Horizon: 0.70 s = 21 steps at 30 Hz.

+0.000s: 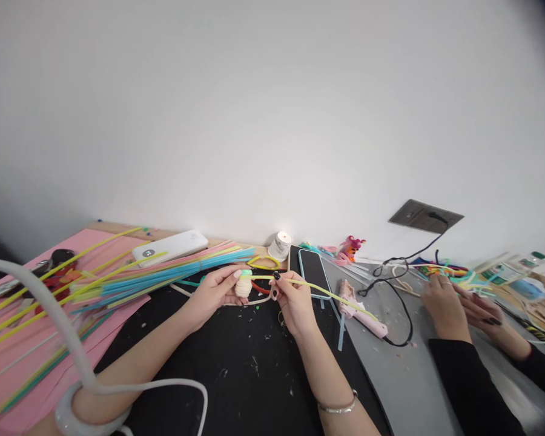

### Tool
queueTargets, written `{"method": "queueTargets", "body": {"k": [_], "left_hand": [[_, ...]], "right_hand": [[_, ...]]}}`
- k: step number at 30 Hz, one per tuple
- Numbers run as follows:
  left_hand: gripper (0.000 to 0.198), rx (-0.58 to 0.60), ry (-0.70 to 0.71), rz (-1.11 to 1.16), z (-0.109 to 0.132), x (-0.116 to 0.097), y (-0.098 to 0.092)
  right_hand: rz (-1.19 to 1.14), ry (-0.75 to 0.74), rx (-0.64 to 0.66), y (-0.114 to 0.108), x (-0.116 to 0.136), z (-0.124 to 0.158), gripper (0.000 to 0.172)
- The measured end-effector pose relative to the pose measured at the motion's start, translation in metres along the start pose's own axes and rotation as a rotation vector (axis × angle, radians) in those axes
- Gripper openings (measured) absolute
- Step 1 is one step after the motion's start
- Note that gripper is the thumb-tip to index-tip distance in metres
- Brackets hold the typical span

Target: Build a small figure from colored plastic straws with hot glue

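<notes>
My left hand point(215, 292) is closed round a small cream-coloured coiled piece point(243, 285) with a green top, held just above the black mat point(236, 369). My right hand point(294, 301) pinches a long yellow straw point(327, 292) near its end, right beside the coiled piece. The straw slopes off to the right, down towards a pink glue gun point(361, 312). Both hands sit close together at the middle of the table.
A fan of blue, pink and yellow straws point(131, 278) lies on pink paper point(22, 339) at left, with a white power bank point(169, 246) behind. A lit candle point(280, 245), a phone point(315, 272), a black cable point(402, 303) and another person's hands point(458, 306) at right.
</notes>
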<state>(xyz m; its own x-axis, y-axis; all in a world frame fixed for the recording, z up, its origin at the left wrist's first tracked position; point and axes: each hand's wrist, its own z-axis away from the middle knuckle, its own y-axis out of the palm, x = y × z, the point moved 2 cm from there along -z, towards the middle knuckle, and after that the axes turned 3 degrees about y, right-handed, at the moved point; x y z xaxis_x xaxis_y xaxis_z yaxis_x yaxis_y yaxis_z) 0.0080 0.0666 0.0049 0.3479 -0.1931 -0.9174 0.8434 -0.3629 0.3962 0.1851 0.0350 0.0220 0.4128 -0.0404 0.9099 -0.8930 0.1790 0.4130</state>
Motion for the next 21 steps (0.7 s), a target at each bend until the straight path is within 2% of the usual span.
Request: {"method": "queueTargets", "body": {"k": [5, 13, 17, 21], "left_hand": [[0.039, 0.04, -0.016, 0.062, 0.004, -0.005, 0.005], [0.032, 0.064, -0.115, 0.098, 0.013, -0.008, 0.012], [0.037, 0.083, -0.151, 0.128, 0.016, -0.007, 0.015], [0.034, 0.103, -0.104, 0.122, 0.015, -0.002, 0.015]], "right_hand": [[-0.008, 0.025, 0.009, 0.0, -0.002, -0.001, 0.024], [0.043, 0.097, 0.039, -0.001, -0.006, -0.001, 0.027], [0.07, 0.11, 0.035, 0.0, -0.006, 0.0, 0.026], [0.092, 0.115, 0.028, 0.0, -0.004, 0.001, 0.024]]}}
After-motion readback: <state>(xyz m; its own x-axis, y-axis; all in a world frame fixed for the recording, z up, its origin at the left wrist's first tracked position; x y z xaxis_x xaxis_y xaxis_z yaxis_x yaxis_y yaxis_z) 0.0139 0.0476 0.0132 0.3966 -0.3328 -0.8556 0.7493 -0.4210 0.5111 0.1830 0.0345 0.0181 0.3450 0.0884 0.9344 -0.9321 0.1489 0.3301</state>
